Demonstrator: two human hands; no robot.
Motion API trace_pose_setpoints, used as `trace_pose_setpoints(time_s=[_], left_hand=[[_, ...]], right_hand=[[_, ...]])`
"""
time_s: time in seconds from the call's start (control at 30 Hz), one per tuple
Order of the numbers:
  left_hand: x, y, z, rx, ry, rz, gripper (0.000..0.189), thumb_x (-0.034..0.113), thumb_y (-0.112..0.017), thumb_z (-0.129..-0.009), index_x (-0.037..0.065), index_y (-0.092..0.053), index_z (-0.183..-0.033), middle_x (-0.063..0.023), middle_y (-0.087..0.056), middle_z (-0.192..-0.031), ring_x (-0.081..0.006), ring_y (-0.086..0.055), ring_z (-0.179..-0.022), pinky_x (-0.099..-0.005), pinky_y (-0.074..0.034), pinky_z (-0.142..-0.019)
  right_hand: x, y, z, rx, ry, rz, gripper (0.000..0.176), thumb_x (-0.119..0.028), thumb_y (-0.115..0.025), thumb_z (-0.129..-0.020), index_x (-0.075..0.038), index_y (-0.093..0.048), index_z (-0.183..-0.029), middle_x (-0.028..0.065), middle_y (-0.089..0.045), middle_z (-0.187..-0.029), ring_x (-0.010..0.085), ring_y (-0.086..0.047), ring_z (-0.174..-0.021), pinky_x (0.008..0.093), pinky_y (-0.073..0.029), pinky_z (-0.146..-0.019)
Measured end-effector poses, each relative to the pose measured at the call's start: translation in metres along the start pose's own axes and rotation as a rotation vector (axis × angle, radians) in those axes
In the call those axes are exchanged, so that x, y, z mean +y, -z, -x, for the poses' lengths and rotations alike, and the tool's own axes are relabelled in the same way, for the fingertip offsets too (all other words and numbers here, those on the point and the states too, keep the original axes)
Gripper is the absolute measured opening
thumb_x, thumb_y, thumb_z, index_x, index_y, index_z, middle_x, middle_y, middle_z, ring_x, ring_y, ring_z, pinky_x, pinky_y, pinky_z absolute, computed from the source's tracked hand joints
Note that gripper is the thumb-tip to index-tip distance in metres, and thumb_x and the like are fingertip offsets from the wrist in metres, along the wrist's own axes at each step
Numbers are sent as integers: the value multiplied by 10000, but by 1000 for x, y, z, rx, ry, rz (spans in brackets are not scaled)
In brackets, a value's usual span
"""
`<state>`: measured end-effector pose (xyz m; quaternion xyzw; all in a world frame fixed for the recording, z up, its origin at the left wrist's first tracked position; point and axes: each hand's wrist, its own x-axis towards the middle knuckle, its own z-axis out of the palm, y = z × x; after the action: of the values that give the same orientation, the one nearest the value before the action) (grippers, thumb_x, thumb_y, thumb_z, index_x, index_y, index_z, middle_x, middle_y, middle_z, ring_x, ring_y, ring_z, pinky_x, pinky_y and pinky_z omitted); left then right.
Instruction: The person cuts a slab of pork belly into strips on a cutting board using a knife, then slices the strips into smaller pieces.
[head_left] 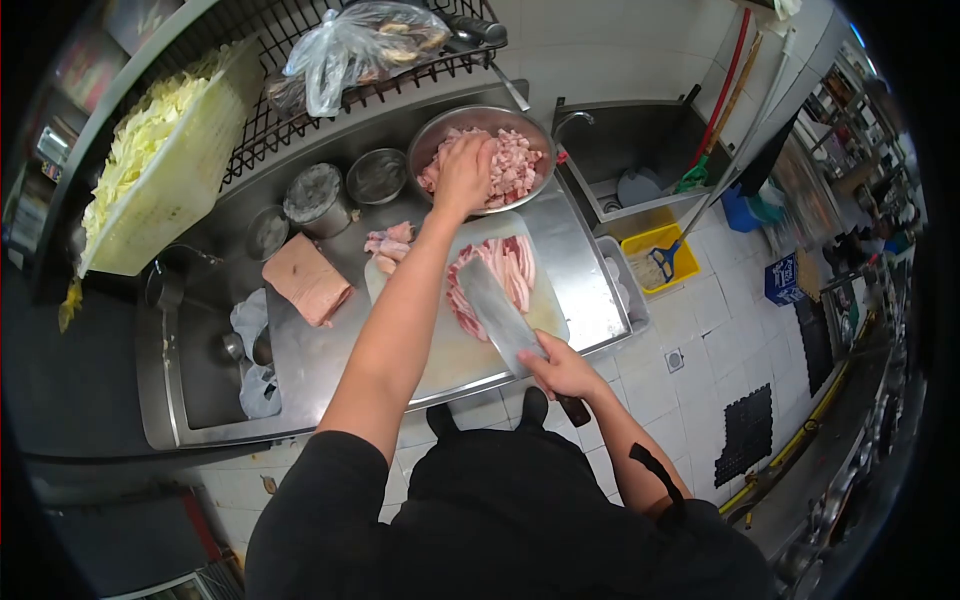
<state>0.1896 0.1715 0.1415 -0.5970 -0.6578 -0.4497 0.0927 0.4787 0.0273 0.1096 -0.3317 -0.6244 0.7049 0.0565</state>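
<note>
My left hand [465,175] reaches into a steel bowl [548,172] at the back of the counter. Its fingers lie stretched over the diced pork [515,165], with the tips partly out of sight. My right hand [562,368] is wrapped round the dark handle of a cleaver [492,310]. The wide blade lies against strips of sliced pork belly [510,268] on a white cutting board [440,370]. More raw meat pieces [388,245] rest at the board's upper left, partly behind my left forearm. A pork slab [305,278] with its skin up sits left of the board.
Steel containers [318,198] stand along the counter's back. A sink [205,370] with plastic bags is at left. Above it, a tilted white basket [190,190] holds shredded cabbage [150,140]. Right of the counter are a second sink [640,130] and a yellow bin [655,240].
</note>
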Motion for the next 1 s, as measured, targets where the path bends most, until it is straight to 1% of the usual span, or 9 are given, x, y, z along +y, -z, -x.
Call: trace_pose_setpoints(time_s=[0.1,0.17,0.23,0.47,0.57,0.67,0.73,0.83,1.0], left_hand=[[8,13,-4,-570,110,190,244,181,-567,-969,84,-697,-1150,-143,-719,-1075,-362,-677,-950,-400,-537,-812],[-18,2,35,-1091,98,265,286,139,-644,-883,117,-701,-1163,-101,-706,-1159,-325,-644,-1091,-449,-520,-877],[-7,13,89,-1264,-220,-300,402,103,-703,-779,125,-687,-1180,-48,-683,-1215,-276,-572,-1224,-495,-473,-956],[-22,79,146,-911,-34,-373,435,73,-698,-723,84,-646,-1155,-77,-664,-1206,-291,-566,-1237,-503,-396,-1035],[-39,113,198,-610,447,-347,508,150,-750,-760,77,-578,-1232,-213,-638,-1181,-408,-652,-1027,-495,-490,-929],[-20,131,250,-620,560,-253,656,297,-807,-784,82,-519,-1332,-236,-614,-1205,-423,-630,-1070,-493,-517,-895],[-5,137,274,-659,603,-296,703,350,-808,-785,84,-502,-1359,-238,-598,-1219,-424,-623,-1088,-488,-513,-911],[1,129,302,-623,711,-310,689,400,-812,-792,69,-543,-1333,-218,-575,-1240,-409,-581,-1173,-464,-494,-947],[-10,129,306,-387,615,-127,465,262,-784,-829,52,-623,-1212,-163,-590,-1159,-394,-583,-1085,-474,-477,-927]], right_hand=[[44,16,9,74,-11,-125,286,-194,-548,-1043,-25,-506,-1270,11,-494,-573,107,-458,-399,280,-390,-375],[64,27,16,221,-53,-204,275,-186,-558,-1035,-27,-507,-1254,19,-504,-590,108,-460,-398,288,-393,-365],[77,40,17,269,-79,-230,268,-186,-562,-1032,-30,-509,-1243,21,-506,-596,108,-461,-398,292,-395,-360],[56,58,5,243,-54,-118,261,-194,-550,-1039,-49,-507,-1252,19,-509,-622,105,-451,-391,292,-401,-347],[41,48,-9,157,-53,5,271,-198,-542,-1039,-50,-505,-1264,10,-505,-607,101,-459,-398,289,-415,-369],[38,30,-27,67,-5,150,314,-211,-550,-1032,-30,-494,-1283,26,-501,-602,101,-479,-425,305,-416,-393],[44,17,-42,30,103,487,284,-194,-545,-987,2,-481,-1182,249,-631,-698,395,-650,-614,497,-521,-594],[54,-3,-61,-38,167,768,272,-168,-510,-963,8,-465,-1165,337,-650,-817,529,-639,-797,600,-488,-764],[49,-29,-74,-26,72,833,272,-163,-493,-957,2,-460,-1170,344,-661,-859,534,-644,-842,627,-471,-801]])
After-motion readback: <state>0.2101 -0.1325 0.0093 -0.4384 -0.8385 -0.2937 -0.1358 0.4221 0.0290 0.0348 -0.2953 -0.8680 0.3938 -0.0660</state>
